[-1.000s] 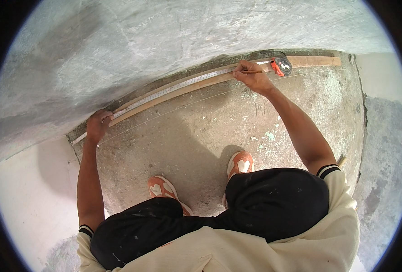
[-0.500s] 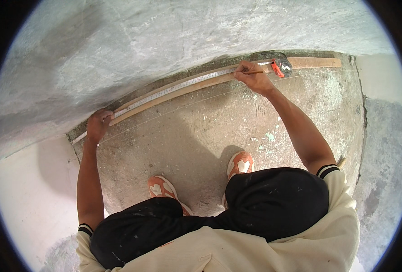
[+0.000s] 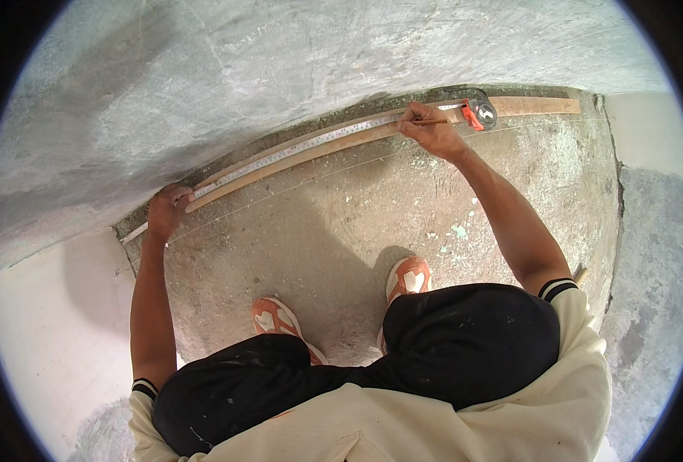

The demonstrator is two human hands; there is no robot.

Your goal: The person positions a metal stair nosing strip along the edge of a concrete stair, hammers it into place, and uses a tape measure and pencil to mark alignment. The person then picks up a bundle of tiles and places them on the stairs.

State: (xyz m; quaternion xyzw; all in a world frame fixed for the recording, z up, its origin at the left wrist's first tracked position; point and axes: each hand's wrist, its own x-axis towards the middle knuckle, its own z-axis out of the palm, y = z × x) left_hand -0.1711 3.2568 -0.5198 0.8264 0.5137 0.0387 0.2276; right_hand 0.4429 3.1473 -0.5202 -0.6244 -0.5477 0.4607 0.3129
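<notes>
A long thin wooden strip (image 3: 538,106) lies on the floor along the far wall. On top of it stretches the pale blade of a tape measure (image 3: 303,145). The tape's black and red case (image 3: 479,114) rests on the strip to the right. At the left, my left hand (image 3: 169,209) is closed over the blade and the strip's end, its fingertips partly hidden. My right hand (image 3: 428,132) pinches a brown pencil (image 3: 435,122), which points right. The side of that hand rests at the blade, a little left of the case.
A grey plastered wall (image 3: 318,69) rises at the far side, with side walls to the left (image 3: 64,292) and right (image 3: 653,208). A thin pale line (image 3: 280,189) crosses the rough concrete floor (image 3: 326,223). My orange and white shoes (image 3: 409,279) stand nearer me.
</notes>
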